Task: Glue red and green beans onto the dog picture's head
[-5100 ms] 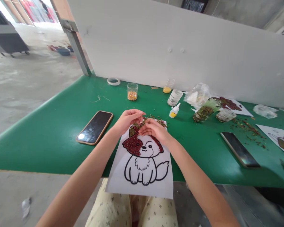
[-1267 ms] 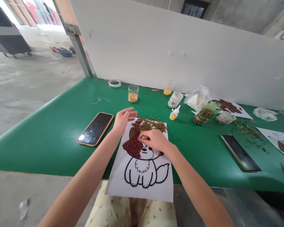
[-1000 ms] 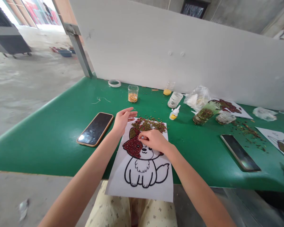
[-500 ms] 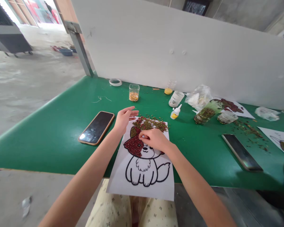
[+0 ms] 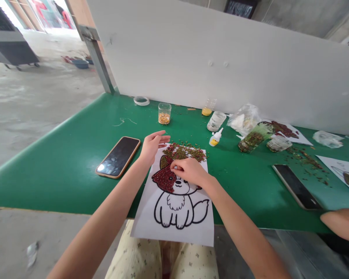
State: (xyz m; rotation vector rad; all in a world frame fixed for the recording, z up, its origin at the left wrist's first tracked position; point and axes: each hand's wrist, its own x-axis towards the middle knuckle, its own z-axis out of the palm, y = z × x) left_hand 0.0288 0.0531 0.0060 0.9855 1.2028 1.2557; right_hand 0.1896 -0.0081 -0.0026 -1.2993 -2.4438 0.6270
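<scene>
A paper sheet with a cartoon dog outline [image 5: 177,209] lies before me, its lower edge jutting past the table. Dark red beans [image 5: 164,180] cover the left part of the dog's face, and green ones fill one ear. Loose green and red beans [image 5: 189,152] are heaped along the sheet's top. My right hand [image 5: 190,170] is over the dog's head with thumb and fingers pinched; whatever is between the fingertips is too small to make out. Beside the sheet's upper left corner, my left hand [image 5: 154,144] is held with its fingers stretched out, holding nothing.
Left of the sheet lies a phone [image 5: 118,157]; another phone [image 5: 296,186] is at the right. Behind stand a jar of corn kernels [image 5: 164,114], a glue bottle [image 5: 215,137] and a tipped jar of green beans [image 5: 254,138]. Another person's arm [image 5: 343,224] rests at the right edge.
Another person's arm has come onto the table's edge at the lower right. My two hands and the sheet stay practically where they were.
</scene>
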